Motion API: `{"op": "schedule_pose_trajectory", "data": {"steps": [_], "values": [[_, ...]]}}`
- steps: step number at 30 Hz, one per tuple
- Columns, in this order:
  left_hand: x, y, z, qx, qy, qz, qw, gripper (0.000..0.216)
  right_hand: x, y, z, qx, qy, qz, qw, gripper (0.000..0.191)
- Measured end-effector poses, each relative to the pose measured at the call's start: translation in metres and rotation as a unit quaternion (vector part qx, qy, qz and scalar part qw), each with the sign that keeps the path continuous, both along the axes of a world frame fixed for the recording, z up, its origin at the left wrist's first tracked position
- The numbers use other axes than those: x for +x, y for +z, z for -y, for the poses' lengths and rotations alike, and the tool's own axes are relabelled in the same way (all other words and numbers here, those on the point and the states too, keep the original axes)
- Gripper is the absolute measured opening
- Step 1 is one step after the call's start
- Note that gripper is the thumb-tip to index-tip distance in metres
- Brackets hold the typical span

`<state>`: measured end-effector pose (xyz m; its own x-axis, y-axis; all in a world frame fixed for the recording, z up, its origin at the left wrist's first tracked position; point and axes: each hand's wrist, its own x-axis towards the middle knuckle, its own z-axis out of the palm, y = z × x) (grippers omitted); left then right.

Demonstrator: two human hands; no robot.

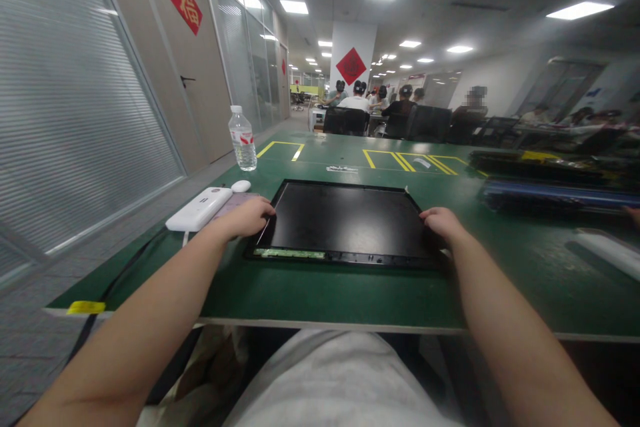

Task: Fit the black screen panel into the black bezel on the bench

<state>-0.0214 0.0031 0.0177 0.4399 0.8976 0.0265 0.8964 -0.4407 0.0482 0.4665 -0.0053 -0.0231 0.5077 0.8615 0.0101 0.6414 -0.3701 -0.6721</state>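
A black flat display panel (345, 217) with a thin dark frame lies in front of me, level with the green table. Along its near edge at the left runs a green circuit strip (289, 253). My left hand (253, 215) pinches the left side of the frame, fingers closed on it. On the opposite side, my right hand (443, 223) grips the right edge with thumb and fingertips. Whether the panel touches the tabletop all round I cannot tell.
Left of the panel are a white device (199, 209), a small white rounded object (241, 186) and an upright water bottle (243, 138). Yellow tape marks (410, 161) line the green table (320, 293). Blurred blue and black items (555, 193) lie at right; people sit beyond.
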Motion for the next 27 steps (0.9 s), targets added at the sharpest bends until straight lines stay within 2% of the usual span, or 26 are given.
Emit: {"op": "schedule_pose_trajectory", "data": {"steps": [15,21,27], "values": [[-0.002,-0.003,-0.005,0.002,0.01,-0.001,1.0,0.045,-0.002,0.0,0.002,-0.004,-0.003,-0.017,1.0,0.037],[0.007,-0.001,0.003,0.021,0.071,0.022,0.997,0.041,-0.001,0.0,0.001,-0.004,0.0,-0.014,1.0,0.035],[0.012,-0.006,0.006,-0.005,0.122,0.058,0.991,0.06,0.0,-0.002,0.0,-0.001,0.004,-0.01,1.0,0.038]]}}
